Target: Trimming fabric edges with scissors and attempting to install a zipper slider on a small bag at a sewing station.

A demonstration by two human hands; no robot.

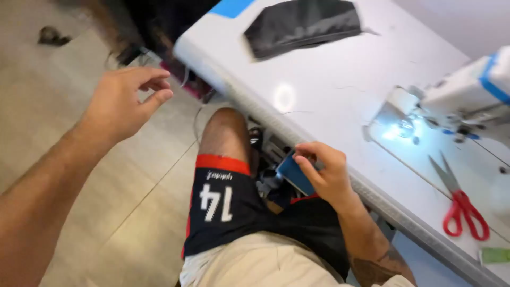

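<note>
My left hand is stretched out over the tiled floor to the left of the table, fingers curled loosely with nothing visible in them. My right hand rests at the near edge of the white sewing table, gripping a small blue object just below the table edge above my knee. A piece of dark grey fabric lies flat at the far end of the table. My legs in dark shorts with red trim sit beneath the table edge.
A white sewing machine with its lamp lit stands at the right. Red-handled scissors lie on the table near it. A blue patch marks the far table corner. Dark clutter sits on the floor beyond the table.
</note>
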